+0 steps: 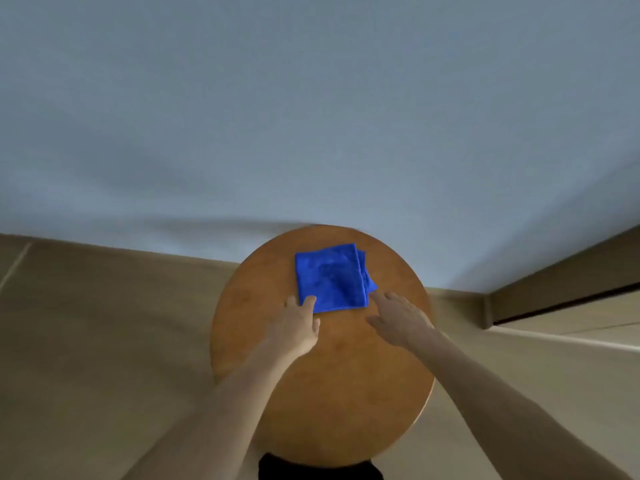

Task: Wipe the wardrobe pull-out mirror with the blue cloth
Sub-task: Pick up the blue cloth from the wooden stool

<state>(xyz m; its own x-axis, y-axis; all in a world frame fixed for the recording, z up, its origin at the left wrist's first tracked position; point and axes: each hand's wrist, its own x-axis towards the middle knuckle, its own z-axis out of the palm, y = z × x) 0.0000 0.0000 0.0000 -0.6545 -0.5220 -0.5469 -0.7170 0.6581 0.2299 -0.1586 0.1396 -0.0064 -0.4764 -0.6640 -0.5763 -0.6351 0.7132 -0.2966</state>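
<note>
A folded blue cloth (332,277) lies flat on the far half of a round wooden table (322,382). My left hand (298,325) reaches in from the lower left, and its fingertips touch the cloth's near left corner. My right hand (398,320) comes from the lower right with straight fingers, and its index fingertip touches the cloth's near right corner. Neither hand grips the cloth. No mirror or wardrobe is plainly visible.
A pale blue-grey wall (311,116) rises right behind the table. Beige floor (104,323) spreads to the left and right. At the right edge stands a beige panel with a dark gap (568,299), possibly a sliding door track.
</note>
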